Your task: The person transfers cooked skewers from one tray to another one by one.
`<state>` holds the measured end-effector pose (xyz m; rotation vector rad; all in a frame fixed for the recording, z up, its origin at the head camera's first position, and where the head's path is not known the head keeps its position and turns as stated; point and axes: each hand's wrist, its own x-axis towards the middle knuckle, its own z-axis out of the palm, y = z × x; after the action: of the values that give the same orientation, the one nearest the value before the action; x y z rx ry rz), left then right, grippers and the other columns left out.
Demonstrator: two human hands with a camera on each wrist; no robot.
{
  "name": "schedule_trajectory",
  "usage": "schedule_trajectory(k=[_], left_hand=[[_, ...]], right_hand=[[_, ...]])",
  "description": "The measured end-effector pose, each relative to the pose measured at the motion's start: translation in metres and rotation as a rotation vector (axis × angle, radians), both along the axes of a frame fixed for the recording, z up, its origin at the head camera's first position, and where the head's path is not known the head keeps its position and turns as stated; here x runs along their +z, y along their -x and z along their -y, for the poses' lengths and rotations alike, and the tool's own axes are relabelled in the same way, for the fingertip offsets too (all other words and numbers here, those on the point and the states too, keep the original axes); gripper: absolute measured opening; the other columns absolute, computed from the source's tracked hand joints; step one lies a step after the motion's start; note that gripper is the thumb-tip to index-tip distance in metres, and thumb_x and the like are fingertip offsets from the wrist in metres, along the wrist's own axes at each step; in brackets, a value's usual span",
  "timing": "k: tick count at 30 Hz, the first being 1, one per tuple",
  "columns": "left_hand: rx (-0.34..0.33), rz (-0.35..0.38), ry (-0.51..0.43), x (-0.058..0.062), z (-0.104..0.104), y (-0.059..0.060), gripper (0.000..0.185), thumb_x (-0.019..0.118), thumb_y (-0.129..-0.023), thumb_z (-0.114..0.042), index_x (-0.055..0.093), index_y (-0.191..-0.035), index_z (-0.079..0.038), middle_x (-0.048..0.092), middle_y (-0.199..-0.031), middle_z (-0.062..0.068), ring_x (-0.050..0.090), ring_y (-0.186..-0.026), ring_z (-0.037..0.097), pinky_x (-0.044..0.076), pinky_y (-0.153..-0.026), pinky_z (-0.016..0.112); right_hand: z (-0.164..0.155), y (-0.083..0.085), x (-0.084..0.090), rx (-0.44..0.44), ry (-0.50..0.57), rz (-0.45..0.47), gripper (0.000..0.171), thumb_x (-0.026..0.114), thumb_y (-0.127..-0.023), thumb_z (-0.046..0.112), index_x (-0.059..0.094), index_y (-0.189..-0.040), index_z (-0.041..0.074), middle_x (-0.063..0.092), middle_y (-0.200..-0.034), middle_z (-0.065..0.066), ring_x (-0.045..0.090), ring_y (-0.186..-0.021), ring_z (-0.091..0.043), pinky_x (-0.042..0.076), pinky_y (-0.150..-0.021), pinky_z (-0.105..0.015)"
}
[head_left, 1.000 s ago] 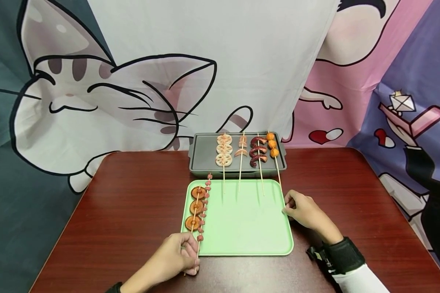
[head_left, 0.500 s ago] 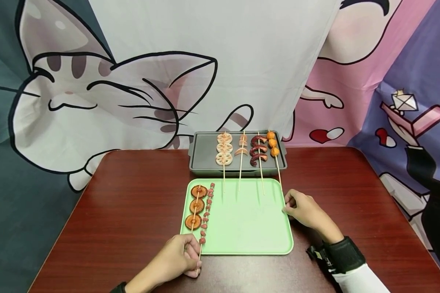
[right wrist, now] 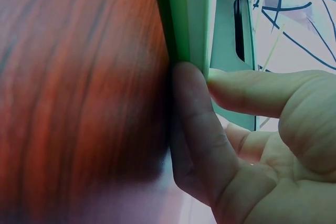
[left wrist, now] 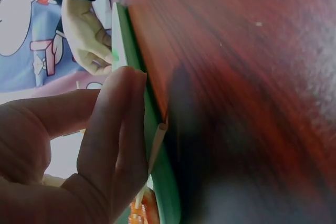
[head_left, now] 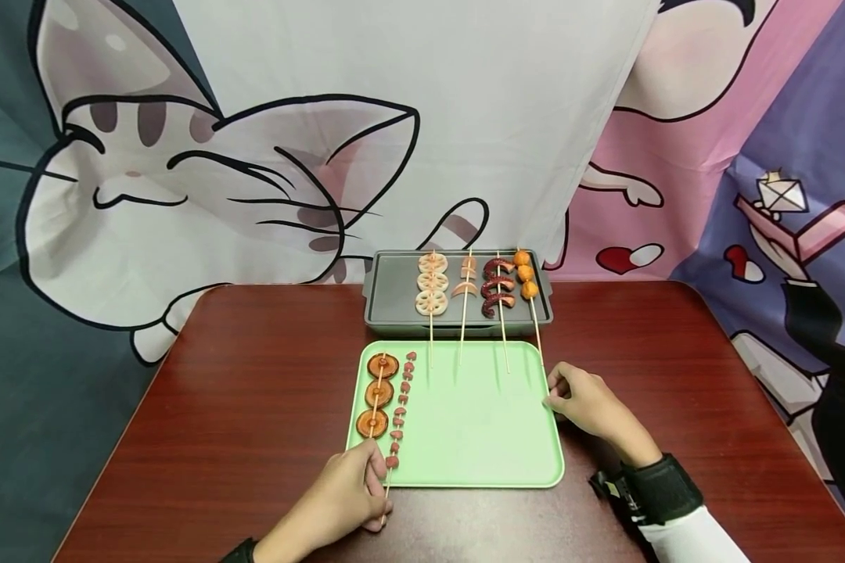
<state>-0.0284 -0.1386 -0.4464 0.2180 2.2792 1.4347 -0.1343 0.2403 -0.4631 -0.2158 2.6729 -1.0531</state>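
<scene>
Left hand (head_left: 345, 500) fingers curled, pinching skewer (head_left: 397, 426) stick; right hand (head_left: 586, 407) fingers bent, gripping green tray (head_left: 479, 438) edge.

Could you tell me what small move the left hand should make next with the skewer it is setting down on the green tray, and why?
Probably let go and draw back. The left hand holds the stick end of the small-sausage skewer, which already lies flat on the green tray beside the mushroom skewer. The right hand steadies the tray's edge.

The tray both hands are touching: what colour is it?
Light mint green tray, plain with no pattern; the head view shows it best.
</scene>
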Motion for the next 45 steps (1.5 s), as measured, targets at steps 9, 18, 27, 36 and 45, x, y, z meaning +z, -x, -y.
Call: schedule_trajectory(k=[9, 18, 27, 36, 45], left_hand=[[-0.061, -0.124, 0.108, -0.001, -0.009, 0.001, 0.025, 0.063, -0.079, 0.017, 0.053, -0.070, -0.005, 0.067, -0.068, 0.005, 0.059, -0.043, 0.002, 0.054, -0.047, 0.018], [-0.054, -0.106, 0.126, 0.001, -0.010, 0.002, 0.027, 0.070, -0.081, 0.011, 0.055, -0.070, -0.009, 0.055, -0.052, -0.007, 0.059, -0.040, 0.005, 0.054, -0.041, 0.022], [-0.048, -0.130, 0.140, 0.003, -0.010, 0.005, 0.028, 0.077, -0.085, 0.002, 0.054, -0.073, -0.010, 0.055, -0.053, -0.005, 0.056, -0.036, 0.003, 0.052, -0.037, 0.025], [-0.003, -0.145, 0.172, 0.020, 0.003, 0.023, 0.015, 0.075, -0.095, -0.021, 0.066, -0.087, -0.011, 0.063, -0.061, -0.001, 0.062, -0.042, 0.013, 0.052, -0.042, 0.026], [0.104, -0.146, 0.055, 0.038, 0.016, 0.045, 0.025, 0.070, -0.099, -0.022, 0.071, -0.114, -0.002, 0.074, -0.087, 0.012, 0.070, -0.063, 0.024, 0.057, -0.051, 0.029]], right_hand=[[0.000, 0.000, -0.001, -0.004, 0.005, 0.008, 0.015, 0.071, -0.092, 0.005, 0.058, -0.098, 0.003, 0.064, -0.083, -0.004, 0.064, -0.069, -0.014, 0.055, -0.061, -0.026], [-0.001, 0.001, -0.001, 0.002, -0.001, -0.007, 0.014, 0.071, -0.092, 0.005, 0.059, -0.098, 0.003, 0.065, -0.082, -0.004, 0.064, -0.069, -0.013, 0.054, -0.061, -0.026], [0.000, 0.001, 0.000, 0.012, -0.001, -0.032, 0.014, 0.071, -0.091, 0.004, 0.059, -0.097, 0.003, 0.064, -0.081, -0.003, 0.063, -0.067, -0.011, 0.054, -0.061, -0.025], [0.000, 0.001, -0.001, 0.007, 0.003, -0.022, 0.014, 0.071, -0.091, 0.004, 0.059, -0.097, 0.003, 0.064, -0.081, -0.004, 0.064, -0.068, -0.013, 0.055, -0.061, -0.025], [-0.001, 0.001, -0.001, 0.006, 0.027, -0.013, 0.013, 0.070, -0.091, 0.001, 0.058, -0.097, 0.002, 0.064, -0.081, -0.005, 0.066, -0.068, -0.014, 0.058, -0.060, -0.025]])
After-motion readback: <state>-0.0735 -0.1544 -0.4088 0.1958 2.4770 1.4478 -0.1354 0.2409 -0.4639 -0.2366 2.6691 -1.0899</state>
